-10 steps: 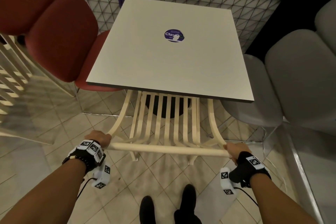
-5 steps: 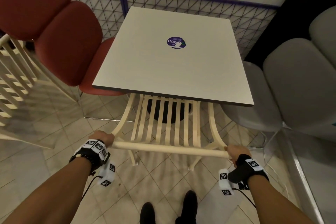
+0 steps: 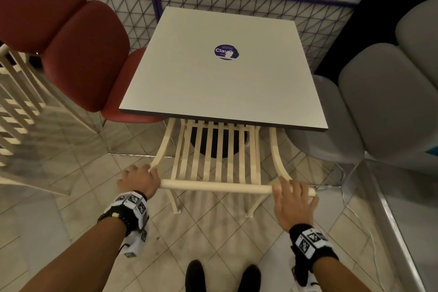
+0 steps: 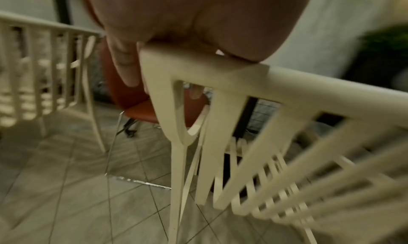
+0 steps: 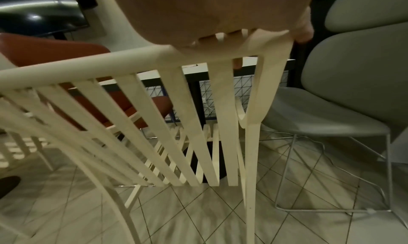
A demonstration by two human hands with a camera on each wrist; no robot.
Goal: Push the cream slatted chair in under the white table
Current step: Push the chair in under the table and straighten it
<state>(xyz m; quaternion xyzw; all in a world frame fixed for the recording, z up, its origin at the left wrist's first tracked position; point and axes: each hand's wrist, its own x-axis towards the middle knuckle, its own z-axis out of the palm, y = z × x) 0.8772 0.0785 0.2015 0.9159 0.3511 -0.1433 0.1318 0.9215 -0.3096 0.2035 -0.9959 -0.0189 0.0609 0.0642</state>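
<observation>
We are in the pushing step: the cream slatted chair (image 3: 214, 161) stands on the tiled floor (image 3: 71, 173) with its seat already under the near edge of the white table (image 3: 225, 83), while its backrest and rear legs remain outside. Our left hand (image 3: 139, 179) wraps the left end of the chair's top rail (image 3: 213, 186), fingers curled over the corner where rail meets side post. Our right hand (image 3: 292, 199) lies over the right end of the same rail, fingers draped forward across it and looser than the left; a fingertip shows curled beneath the rail in the right wrist view. We judge the task nearly complete. The next move calls for a short, even forward push from both hands, keeping the rail parallel to the table edge so that the chair travels straight between the red chair (image 3: 78, 54) on the left and the grey chair (image 3: 379, 106) on the right. Watch the dark table base (image 3: 213, 147) beneath: the seat may meet it.
</observation>
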